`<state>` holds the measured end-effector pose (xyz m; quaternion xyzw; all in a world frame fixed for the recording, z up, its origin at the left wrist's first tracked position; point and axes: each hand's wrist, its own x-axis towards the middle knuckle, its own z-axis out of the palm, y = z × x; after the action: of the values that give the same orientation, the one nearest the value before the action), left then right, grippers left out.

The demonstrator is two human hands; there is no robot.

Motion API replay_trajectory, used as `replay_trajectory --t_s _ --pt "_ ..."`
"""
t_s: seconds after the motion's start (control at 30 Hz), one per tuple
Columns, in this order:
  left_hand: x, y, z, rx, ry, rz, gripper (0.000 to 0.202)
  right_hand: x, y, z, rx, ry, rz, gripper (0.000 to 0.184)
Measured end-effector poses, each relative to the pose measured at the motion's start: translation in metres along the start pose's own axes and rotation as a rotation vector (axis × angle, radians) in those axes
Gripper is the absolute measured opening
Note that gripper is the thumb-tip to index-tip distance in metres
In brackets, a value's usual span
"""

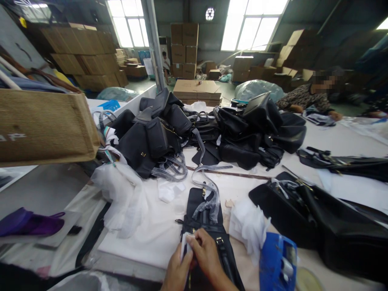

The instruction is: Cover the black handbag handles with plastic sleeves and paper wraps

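A small black handbag lies flat at the near edge of the white-covered table, its strap wrapped in clear plastic. Both of my hands sit on its lower end. My left hand is closed around a small white piece. My right hand pinches the same white piece from the other side, fingers bent over the bag's zip area. Crumpled white tissue paper lies just right of the bag.
Two heaps of black bags fill the table's middle. A large black bag lies at right, a blue tape dispenser near it, a burlap bag at left. Another person works across the table. Cardboard boxes stand behind.
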<state>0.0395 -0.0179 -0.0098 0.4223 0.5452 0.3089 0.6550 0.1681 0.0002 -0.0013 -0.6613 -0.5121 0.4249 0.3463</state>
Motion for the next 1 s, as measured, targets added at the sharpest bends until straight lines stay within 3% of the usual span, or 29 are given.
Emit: replay_trajectory --t_s 0.1,0.2,0.27,0.37,0.47,0.63,0.83,1.0 --pt "-0.002 0.006 0.011 0.063 0.155 0.02 0.062 -0.001 0.001 0.007 -0.088 0.087 -0.004 0.029" --pt "0.001 0.005 0.013 0.074 0.155 0.016 0.058 0.0 0.009 0.012 -0.046 0.103 0.032 0.033" --pt "0.003 0.004 0.01 0.085 0.128 0.011 0.056 0.0 0.017 0.011 0.091 0.021 0.083 0.037" --pt "0.005 0.003 0.006 0.069 0.091 0.022 0.055 -0.002 0.026 0.005 0.368 -0.2 0.166 0.04" --pt "0.005 0.002 0.005 0.049 0.082 0.034 0.054 -0.005 0.027 -0.002 0.461 -0.294 0.135 0.042" --pt "0.006 -0.002 0.006 0.038 0.09 0.034 0.054 -0.006 0.026 -0.003 0.313 -0.218 0.074 0.039" --pt "0.007 -0.006 0.014 0.285 0.06 0.034 0.05 -0.007 0.037 0.002 0.247 -0.076 0.143 0.04" --pt "0.008 -0.017 0.022 0.422 0.089 0.245 0.045 -0.005 0.047 0.003 0.323 0.005 0.263 0.03"
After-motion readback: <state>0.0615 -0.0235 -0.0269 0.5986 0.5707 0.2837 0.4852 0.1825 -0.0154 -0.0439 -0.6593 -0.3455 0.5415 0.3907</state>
